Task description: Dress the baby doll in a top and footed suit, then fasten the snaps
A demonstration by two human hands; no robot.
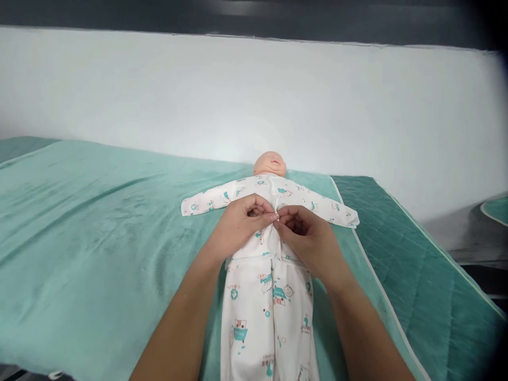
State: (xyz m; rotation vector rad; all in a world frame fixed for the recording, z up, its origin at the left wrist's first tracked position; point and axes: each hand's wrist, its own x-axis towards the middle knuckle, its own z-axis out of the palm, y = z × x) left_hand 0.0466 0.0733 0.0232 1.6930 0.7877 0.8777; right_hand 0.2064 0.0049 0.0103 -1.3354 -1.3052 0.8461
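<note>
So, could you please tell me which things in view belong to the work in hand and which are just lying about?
Likely part of it:
left hand
right hand
printed top
doll
printed trousers

Likely background:
light-green blanket
quilted green cover

Quilted green pad [420, 270]; lighter green blanket [99, 254] over it; dressed doll [260, 248] on blanket.

We note soft, even light, the wall [230, 106] brightest near its middle, grey shadow low at right, and blurred black right-hand corners.
</note>
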